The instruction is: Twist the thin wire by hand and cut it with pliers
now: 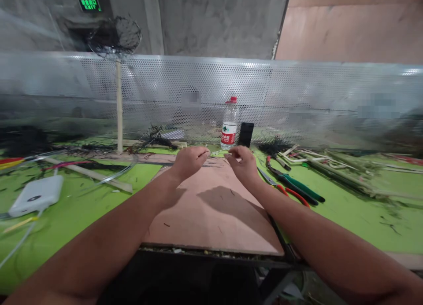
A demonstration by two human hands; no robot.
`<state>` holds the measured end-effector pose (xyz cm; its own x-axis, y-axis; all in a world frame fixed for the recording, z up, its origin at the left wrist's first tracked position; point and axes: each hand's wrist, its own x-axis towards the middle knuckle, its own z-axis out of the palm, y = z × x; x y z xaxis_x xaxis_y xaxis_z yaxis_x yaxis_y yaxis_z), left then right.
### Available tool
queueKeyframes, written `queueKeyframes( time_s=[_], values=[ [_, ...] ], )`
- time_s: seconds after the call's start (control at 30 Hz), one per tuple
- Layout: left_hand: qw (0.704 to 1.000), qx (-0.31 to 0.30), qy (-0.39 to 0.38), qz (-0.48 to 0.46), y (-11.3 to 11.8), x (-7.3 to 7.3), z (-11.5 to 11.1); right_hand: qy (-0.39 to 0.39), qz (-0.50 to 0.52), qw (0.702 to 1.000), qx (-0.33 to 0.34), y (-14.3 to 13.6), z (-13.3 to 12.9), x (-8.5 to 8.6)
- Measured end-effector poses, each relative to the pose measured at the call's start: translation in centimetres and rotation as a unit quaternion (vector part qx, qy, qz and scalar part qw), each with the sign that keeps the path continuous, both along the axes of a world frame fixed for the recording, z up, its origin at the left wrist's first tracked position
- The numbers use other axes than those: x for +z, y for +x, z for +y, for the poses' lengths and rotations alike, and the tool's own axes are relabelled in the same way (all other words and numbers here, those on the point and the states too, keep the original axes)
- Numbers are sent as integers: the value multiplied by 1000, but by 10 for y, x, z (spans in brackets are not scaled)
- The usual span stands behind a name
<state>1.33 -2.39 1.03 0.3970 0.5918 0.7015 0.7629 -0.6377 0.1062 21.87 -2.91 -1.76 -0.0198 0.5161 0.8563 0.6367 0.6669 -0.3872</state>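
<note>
My left hand [191, 160] is closed above the far end of a pinkish wooden board [194, 217], thumb pressed against the fingers. Across a small gap, my right hand [243, 162] has its thumb and fingertips brought together in a pinch. Between the two hands shows a thin pale strand [218, 152], too fine and blurred to name, and whether both ends are gripped is unclear. Just behind them stand a plastic water bottle [228, 131] with a red cap and a dark phone [246, 134] propped upright.
Right of the board lie red-handled scissors [276, 184] and green-handled pliers [299, 186], then stripped stalks [343, 173]. At left are a white power bank [41, 192] with a cable, a wooden stick [99, 176] and a post [119, 107] topped by dark wire. A perforated metal screen [198, 76] bounds the back.
</note>
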Motion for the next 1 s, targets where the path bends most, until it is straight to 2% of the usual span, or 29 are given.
queueKeyframes(
  time_s=[0.07,0.13,0.3,0.63,1.0],
  values=[
    [1000,-16,-5,9,2,0,-2,73,-64,995,9,4,3,2],
    [999,-27,-5,17,4,1,-5,95,-100,990,28,6,7,2],
    [999,-33,9,14,8,0,-10,77,-96,992,37,5,9,-3],
    [999,18,27,-7,19,-6,-16,-1,-30,999,21,-2,2,-1],
    [999,-40,-3,-6,11,-1,-11,62,-112,992,5,1,-1,4]
  ],
)
